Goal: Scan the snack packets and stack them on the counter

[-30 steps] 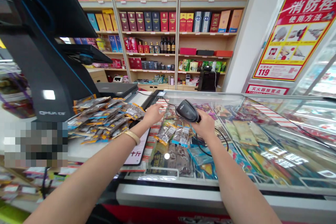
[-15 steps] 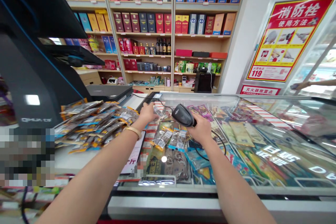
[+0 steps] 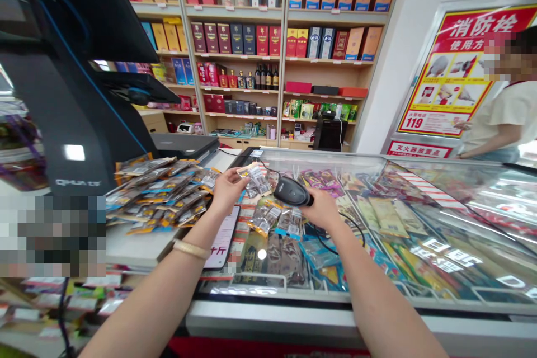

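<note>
Pinched in the fingers of my left hand (image 3: pixel 226 187) is a small clear snack packet (image 3: pixel 257 180) with a printed label, raised beside the scanner head. My right hand (image 3: pixel 323 210) wraps the handle of a black barcode scanner (image 3: pixel 292 191), whose head points left towards that packet. Two more packets, an orange-edged one (image 3: pixel 264 218) and a blue-edged one (image 3: pixel 289 221), lie on the freezer's glass top below the scanner. Left of my left hand spreads a heap of similar snack packets (image 3: pixel 161 196). A phone (image 3: pixel 222 239) lies under my left wrist.
The glass-topped freezer (image 3: pixel 335 305) holds bagged goods under its lid. A dark point-of-sale terminal (image 3: pixel 79 123) rises at left. The scanner's cable (image 3: pixel 356 224) loops beside my right forearm. Boxed bottles fill the shelves (image 3: pixel 235 11) behind. A person (image 3: pixel 499 117) stands at far right.
My left hand now holds a packet up by the scanner; before, it was reaching low over the glass. The scanner has barely moved. A person has come into view at right.
</note>
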`<state>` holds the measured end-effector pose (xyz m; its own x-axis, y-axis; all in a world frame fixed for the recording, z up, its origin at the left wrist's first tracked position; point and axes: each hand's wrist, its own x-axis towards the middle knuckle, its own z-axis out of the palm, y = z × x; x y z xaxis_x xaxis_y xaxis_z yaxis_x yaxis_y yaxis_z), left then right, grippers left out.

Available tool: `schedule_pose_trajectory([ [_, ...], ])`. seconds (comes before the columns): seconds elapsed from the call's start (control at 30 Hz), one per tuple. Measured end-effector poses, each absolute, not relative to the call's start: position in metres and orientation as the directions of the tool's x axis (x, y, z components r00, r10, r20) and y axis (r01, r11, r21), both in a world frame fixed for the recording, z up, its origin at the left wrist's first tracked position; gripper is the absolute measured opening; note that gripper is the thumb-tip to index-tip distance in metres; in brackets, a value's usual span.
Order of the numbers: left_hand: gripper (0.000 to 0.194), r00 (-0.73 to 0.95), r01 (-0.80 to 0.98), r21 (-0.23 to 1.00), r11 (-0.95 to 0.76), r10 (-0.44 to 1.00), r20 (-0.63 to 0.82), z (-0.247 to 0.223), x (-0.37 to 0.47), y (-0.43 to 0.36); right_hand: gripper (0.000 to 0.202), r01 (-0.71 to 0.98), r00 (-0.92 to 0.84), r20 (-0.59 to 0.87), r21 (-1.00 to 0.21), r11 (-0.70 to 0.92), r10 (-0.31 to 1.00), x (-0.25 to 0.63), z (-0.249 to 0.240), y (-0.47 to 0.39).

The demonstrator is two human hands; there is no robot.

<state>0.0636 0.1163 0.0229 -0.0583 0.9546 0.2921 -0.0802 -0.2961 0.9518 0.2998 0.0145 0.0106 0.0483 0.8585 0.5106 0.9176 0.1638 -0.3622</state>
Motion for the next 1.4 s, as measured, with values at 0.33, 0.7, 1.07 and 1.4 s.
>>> schedule_pose_trajectory([
  [0.33,0.056,0.013,-0.014,0.970,-0.243,0.970,0.243,0.019,0.058,0.114,0.021,0.928,0.023,0.496,-0.334,0.167,0.868,0.299,0.007,0.015],
  [0.7,0.043,0.236,0.804,0.477,-0.354,0.928,0.290,0.016,0.049,0.119,0.030,0.920,0.064,0.588,-0.349,0.181,0.806,0.302,0.007,0.014],
  [1.07,0.027,0.412,0.856,0.301,-0.420,0.906,0.090,0.013,0.063,0.104,0.028,0.929,0.055,0.617,-0.320,0.186,0.785,0.305,0.003,0.015],
  [1.4,0.038,0.129,0.944,0.185,-0.272,0.824,0.551,0.023,0.042,0.107,0.027,0.935,0.044,0.623,-0.301,0.187,0.781,0.305,0.002,0.015],
])
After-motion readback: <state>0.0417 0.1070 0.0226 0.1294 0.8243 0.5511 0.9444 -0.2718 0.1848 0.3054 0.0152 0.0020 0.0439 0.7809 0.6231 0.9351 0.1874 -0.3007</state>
